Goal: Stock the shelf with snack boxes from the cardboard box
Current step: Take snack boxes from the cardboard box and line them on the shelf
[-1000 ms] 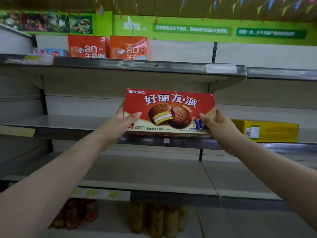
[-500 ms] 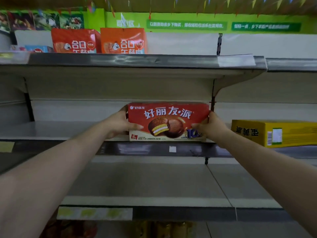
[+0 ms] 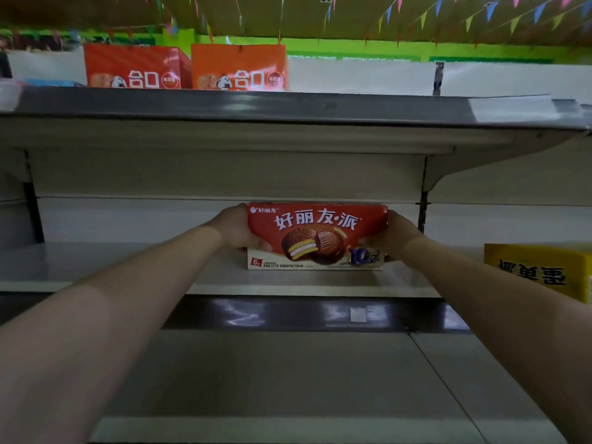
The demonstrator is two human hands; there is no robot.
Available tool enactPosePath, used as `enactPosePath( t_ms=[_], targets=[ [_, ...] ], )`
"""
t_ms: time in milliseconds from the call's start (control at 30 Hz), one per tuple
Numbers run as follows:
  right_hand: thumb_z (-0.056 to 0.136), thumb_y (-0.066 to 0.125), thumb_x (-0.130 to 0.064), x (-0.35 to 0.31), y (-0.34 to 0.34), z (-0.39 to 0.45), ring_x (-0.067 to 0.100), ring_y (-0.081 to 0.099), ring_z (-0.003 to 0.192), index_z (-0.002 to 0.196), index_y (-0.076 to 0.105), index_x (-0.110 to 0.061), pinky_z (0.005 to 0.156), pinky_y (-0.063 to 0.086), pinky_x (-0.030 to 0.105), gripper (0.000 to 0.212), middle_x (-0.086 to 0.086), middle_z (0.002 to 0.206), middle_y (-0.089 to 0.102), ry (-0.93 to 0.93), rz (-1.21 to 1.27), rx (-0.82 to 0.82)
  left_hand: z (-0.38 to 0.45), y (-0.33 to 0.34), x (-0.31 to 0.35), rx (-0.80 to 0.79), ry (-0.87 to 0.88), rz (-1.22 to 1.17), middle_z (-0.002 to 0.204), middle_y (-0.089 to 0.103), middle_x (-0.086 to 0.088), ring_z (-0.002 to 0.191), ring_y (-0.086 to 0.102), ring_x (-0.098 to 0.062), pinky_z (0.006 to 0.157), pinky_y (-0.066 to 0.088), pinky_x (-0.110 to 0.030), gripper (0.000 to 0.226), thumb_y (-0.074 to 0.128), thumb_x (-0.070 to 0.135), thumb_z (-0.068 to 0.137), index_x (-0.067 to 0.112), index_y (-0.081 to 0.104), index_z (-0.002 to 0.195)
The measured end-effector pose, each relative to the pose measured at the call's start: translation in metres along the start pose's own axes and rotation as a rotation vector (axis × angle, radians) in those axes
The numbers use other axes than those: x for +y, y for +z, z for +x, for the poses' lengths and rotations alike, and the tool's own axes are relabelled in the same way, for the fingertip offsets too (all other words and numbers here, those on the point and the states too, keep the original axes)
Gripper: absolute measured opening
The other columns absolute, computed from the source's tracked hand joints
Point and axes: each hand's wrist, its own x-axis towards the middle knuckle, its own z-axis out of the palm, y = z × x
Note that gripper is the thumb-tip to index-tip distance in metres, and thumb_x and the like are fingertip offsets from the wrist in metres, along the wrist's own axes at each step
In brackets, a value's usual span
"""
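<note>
While both hands grip the red box point(image 3: 315, 237), a yellow box point(image 3: 541, 270) sits right

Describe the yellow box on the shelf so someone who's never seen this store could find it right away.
Find the middle shelf, the one under the grey shelf carrying two orange-red cartons. At its far right edge lies the yellow box, to the right of the red snack box held by both hands. It is the only yellow pack there, and its dark printed characters read upside down.
</note>
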Motion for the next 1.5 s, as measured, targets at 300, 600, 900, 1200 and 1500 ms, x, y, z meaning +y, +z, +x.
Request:
enactPosePath(
  t_ms=[300,600,900,1200,1500],
  targets=[
    [0.071,0.084,-0.026,0.017,0.013,0.036,0.024,0.060,0.112,0.127,0.057,-0.015,0.101,0.047,0.046,0.063,0.004,0.119,0.066,-0.079,0.099,0.025,0.029,0.013,-0.006,0.099,0.000,0.057,0.128,0.063,-0.003,0.117,0.058,-0.020,0.095,0.047,-0.027,0.075,0.090,0.022,0.063,0.022,0.057,0.130],
    [0.077,0.080,-0.021,0.020,0.022,0.063,0.024,0.059,0.114,0.131,0.051,-0.011,0.090,0.051,0.036,0.062,0.006,0.123,0.063,0.002,0.079,0.016,0.052,0.020,-0.012,0.096,-0.029,0.083,0.128,0.062,-0.005,0.115,0.060,-0.022,0.093,0.051,-0.033,0.077,0.089,0.021,0.065,0.022,0.054,0.133],
    [0.081,0.076,-0.031,0.024,0.034,0.093,0.029,0.060,0.109,0.139,0.040,-0.012,0.058,0.044,0.027,0.071,0.011,0.126,0.060,0.096,-0.045,0.033,0.071,0.025,-0.018,0.165,-0.038,0.088,0.136,0.057,-0.002,0.126,0.052,-0.020,0.098,0.036,-0.021,0.082,0.089,0.022,0.065,0.020,0.050,0.138],
    [0.080,0.075,-0.037,0.028,0.036,0.104,0.028,0.063,0.097,0.136,0.043,-0.013,0.057,0.046,0.026,0.069,0.011,0.120,0.063,0.110,-0.089,0.030,0.090,0.024,-0.026,0.107,-0.067,0.122,0.135,0.058,-0.002,0.123,0.054,-0.020,0.098,0.040,-0.023,0.085,0.090,0.024,0.064,0.022,0.049,0.139],
    [0.087,0.064,-0.047,0.006,0.021,0.071,0.031,0.062,0.089,0.109,0.046,-0.001,0.073,0.052,0.039,0.054,0.016,0.102,0.058,0.368,-0.065,-0.089,0.069,0.017,-0.003,-0.170,-0.308,0.558,0.107,0.066,-0.008,0.078,0.070,-0.024,0.088,0.054,-0.033,0.049,0.058,0.050,0.091,0.006,0.060,0.112]
  ],
)
